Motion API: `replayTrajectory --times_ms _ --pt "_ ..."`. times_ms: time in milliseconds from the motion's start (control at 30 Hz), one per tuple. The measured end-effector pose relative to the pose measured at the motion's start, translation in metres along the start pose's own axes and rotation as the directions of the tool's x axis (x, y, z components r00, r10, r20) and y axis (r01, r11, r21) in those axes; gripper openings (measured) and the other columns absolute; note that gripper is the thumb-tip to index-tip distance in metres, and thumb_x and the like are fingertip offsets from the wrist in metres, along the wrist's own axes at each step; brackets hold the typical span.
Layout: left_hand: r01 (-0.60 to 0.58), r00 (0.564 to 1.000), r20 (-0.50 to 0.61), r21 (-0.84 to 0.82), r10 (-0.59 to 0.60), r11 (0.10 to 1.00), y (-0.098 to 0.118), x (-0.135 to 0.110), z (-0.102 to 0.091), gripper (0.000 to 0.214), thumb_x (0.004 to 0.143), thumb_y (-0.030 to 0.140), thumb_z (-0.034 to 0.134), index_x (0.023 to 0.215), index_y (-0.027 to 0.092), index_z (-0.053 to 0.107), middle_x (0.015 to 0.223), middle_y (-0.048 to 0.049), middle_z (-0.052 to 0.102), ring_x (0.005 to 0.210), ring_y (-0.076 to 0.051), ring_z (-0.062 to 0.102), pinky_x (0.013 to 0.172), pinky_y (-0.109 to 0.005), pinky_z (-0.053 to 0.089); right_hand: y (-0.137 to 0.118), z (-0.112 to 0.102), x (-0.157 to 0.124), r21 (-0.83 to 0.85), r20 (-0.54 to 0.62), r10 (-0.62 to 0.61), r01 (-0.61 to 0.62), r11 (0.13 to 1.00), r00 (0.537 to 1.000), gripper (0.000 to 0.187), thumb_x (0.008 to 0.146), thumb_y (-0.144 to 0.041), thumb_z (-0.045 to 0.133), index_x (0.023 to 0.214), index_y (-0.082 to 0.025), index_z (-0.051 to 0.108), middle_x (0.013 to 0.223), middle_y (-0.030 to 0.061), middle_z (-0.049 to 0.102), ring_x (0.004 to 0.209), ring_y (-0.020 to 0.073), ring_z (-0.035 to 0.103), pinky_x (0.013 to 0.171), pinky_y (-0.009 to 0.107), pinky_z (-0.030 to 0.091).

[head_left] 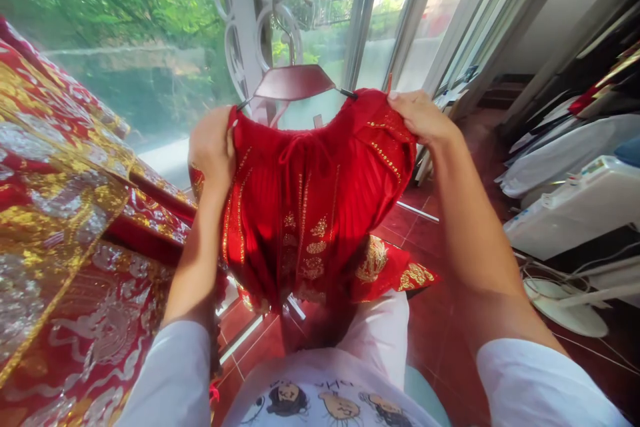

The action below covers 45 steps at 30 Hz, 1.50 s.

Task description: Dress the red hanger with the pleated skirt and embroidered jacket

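Observation:
A red dress with gold beading and a small tie at the neckline hangs in front of me on a hanger. The hanger's hook reaches up to the white curled metalwork at the window. My left hand is closed on the garment's left shoulder, its fingertips partly hidden. At the opposite shoulder, my right hand pinches the red cloth between thumb and fingers. A pointed red panel with gold embroidery sticks out at the lower right of the garment.
Red and gold brocade garments fill the left side. A glass window stands behind. On the right are hanging clothes, a white sewing machine-like body and a round white base with cables on red floor tiles.

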State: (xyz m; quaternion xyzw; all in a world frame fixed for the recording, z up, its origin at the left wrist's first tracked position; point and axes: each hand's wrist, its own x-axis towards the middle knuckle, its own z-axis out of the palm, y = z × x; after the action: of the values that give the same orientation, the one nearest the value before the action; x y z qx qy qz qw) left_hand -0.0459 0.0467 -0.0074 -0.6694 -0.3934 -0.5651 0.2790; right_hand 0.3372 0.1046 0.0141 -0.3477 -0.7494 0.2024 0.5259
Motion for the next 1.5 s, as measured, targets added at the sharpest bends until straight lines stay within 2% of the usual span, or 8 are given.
replayTrajectory --times_ms 167,367,600,767,1100,1333,1433,1500 --pt "0.202 0.964 0.194 -0.089 -0.182 0.975 0.005 0.034 -0.027 0.047 0.094 0.056 0.044 0.074 0.017 0.060 0.066 -0.0004 0.057 0.064 -0.014 0.049 0.065 -0.029 0.037 -0.017 -0.007 0.015 0.098 0.111 0.225 -0.236 0.967 0.968 0.040 0.082 -0.046 0.065 0.071 -0.008 0.064 0.060 -0.0003 0.060 0.056 0.0022 0.051 0.056 0.020 0.036" --pt "0.553 0.585 0.720 -0.017 -0.373 0.833 -0.018 0.074 -0.030 0.052 0.099 0.042 0.039 0.059 0.010 0.049 0.054 0.0038 0.042 0.049 -0.004 0.037 0.059 -0.020 0.030 -0.057 0.011 0.022 -0.170 0.282 0.207 -0.164 0.972 0.937 0.048 0.090 -0.046 0.053 0.081 -0.001 0.066 0.062 -0.0021 0.060 0.057 0.0002 0.047 0.061 0.016 0.036" --pt "0.397 0.915 0.176 -0.238 -0.363 0.886 -0.008 0.045 -0.021 0.058 0.098 0.049 0.040 0.050 0.022 0.022 0.050 0.0040 0.019 0.049 -0.009 0.017 0.048 -0.029 0.015 -0.051 0.017 0.011 -0.147 0.006 0.010 -0.009 0.989 1.000 0.048 0.089 -0.043 0.046 0.058 -0.007 0.048 0.049 -0.0089 0.038 0.049 -0.0031 0.032 0.050 0.015 0.024" --pt "0.259 0.953 0.200 -0.152 -0.227 0.954 0.003 0.035 -0.024 0.054 0.095 0.049 0.043 0.052 0.019 0.028 0.054 0.0039 0.024 0.052 -0.008 0.022 0.051 -0.027 0.017 -0.052 0.015 0.007 -0.091 0.080 -0.025 0.033 0.995 0.996 0.041 0.082 -0.042 0.056 0.076 -0.002 0.064 0.064 -0.0063 0.059 0.060 -0.0043 0.048 0.059 0.010 0.033" --pt "0.713 0.507 0.787 -0.155 -0.350 0.684 -0.052 0.067 -0.022 0.058 0.099 0.051 0.029 0.087 0.001 0.056 0.072 -0.0003 0.055 0.067 -0.005 0.051 0.078 -0.033 0.045 -0.060 0.017 0.013 -0.140 0.143 0.306 -0.287 0.948 0.941 0.063 0.080 -0.052 0.051 0.092 0.010 0.060 0.070 0.0025 0.065 0.056 0.0002 0.054 0.059 0.020 0.036" --pt "0.121 0.988 0.076 0.140 -0.132 0.983 -0.004 -0.004 -0.036 0.041 0.096 0.050 0.044 0.090 0.013 0.060 0.096 -0.0060 0.061 0.104 -0.021 0.054 0.101 -0.044 0.039 -0.047 0.039 -0.060 -0.639 -0.385 -0.332 0.011 0.769 0.861 0.040 0.089 -0.039 0.055 0.113 -0.007 0.063 0.115 0.0114 0.065 0.112 0.0158 0.058 0.098 0.034 0.040" --pt "0.082 0.981 -0.183 0.073 -0.067 0.994 0.041 -0.075 -0.022 0.033 0.096 0.041 0.044 0.080 0.017 0.060 0.076 -0.0034 0.059 0.080 -0.018 0.057 0.084 -0.036 0.045 -0.030 0.088 -0.119 -0.638 -0.563 -0.463 -0.004 0.770 0.685 0.023 0.095 -0.029 0.047 0.086 -0.014 0.062 0.087 0.0071 0.065 0.090 0.0168 0.061 0.088 0.037 0.045" --pt "0.238 0.971 0.053 -0.055 -0.235 0.970 0.065 -0.117 0.000 0.028 0.091 0.040 0.052 0.090 0.015 0.062 0.081 -0.0054 0.063 0.077 -0.018 0.059 0.077 -0.033 0.046 -0.015 0.127 -0.149 -0.543 -0.512 -0.302 -0.031 0.839 0.804 0.020 0.092 -0.031 0.050 0.080 -0.017 0.058 0.079 0.0048 0.062 0.078 0.0166 0.058 0.080 0.035 0.046"
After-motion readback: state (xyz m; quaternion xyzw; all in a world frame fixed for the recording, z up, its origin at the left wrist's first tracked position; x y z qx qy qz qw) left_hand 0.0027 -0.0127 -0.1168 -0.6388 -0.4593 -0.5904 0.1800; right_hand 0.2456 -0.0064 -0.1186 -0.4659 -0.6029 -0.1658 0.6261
